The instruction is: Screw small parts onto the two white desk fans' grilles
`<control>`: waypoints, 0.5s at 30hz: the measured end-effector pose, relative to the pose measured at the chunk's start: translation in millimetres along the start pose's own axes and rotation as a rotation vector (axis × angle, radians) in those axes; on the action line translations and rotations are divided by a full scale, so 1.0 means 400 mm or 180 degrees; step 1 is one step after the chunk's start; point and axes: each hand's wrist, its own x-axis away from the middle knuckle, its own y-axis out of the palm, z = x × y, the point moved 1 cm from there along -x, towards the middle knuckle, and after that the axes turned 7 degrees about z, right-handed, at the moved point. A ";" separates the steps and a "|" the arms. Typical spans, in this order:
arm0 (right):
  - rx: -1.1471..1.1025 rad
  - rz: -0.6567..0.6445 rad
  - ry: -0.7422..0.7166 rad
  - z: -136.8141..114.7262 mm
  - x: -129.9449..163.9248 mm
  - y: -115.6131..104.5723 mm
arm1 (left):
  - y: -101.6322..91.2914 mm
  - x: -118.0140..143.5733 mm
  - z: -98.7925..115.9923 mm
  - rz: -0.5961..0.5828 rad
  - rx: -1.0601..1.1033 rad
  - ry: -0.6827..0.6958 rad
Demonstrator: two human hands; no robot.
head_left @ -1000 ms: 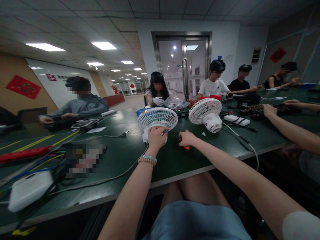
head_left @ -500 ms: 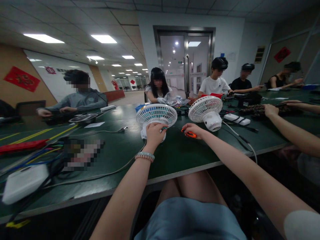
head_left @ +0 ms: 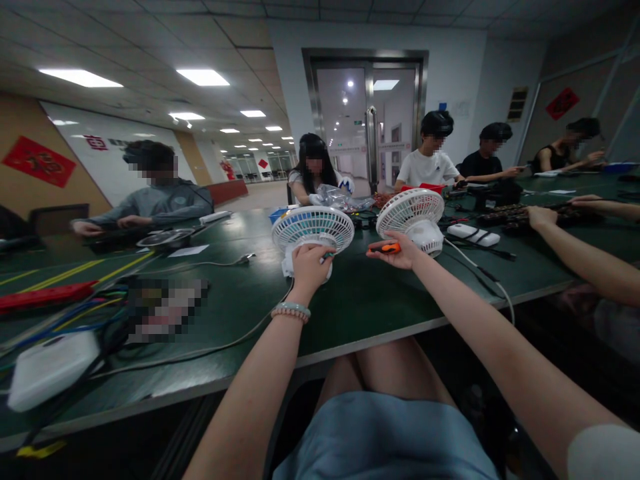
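Note:
Two white electric fans stand on the green table in front of me. My left hand (head_left: 311,261) is closed around the rear housing of the nearer-left fan (head_left: 313,225). A small teal piece (head_left: 327,255) shows by its fingertips; I cannot tell what it is. In my right hand (head_left: 406,252) lies a screwdriver (head_left: 391,247) with an orange and black handle, its fingers curled around it. That hand is just in front of the right fan (head_left: 411,213), whose round motor housing faces me. The screwdriver's thin shaft is hard to make out.
On the table (head_left: 280,360) at left lie a white adapter box (head_left: 55,367), coloured wires and a red strip (head_left: 47,295). A white power strip (head_left: 473,235) with a cable lies right. Co-workers sit opposite; a neighbour's hands (head_left: 543,219) work at right.
My right hand has shifted slightly right and turned, so the palm shows more and the screwdriver has moved up and away from the left fan. My left hand stays put.

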 end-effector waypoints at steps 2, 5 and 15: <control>-0.0151 -0.0254 0.0037 -0.013 0.017 0.006 | 0.000 0.000 0.001 -0.0014 -0.0015 -0.0020; -0.0339 -0.0488 -0.0091 -0.027 0.035 0.009 | -0.002 -0.001 0.003 -0.0032 -0.0032 -0.0019; -0.0393 -0.0782 -0.0376 -0.015 0.030 0.013 | -0.005 0.000 0.008 -0.0035 -0.0011 -0.0026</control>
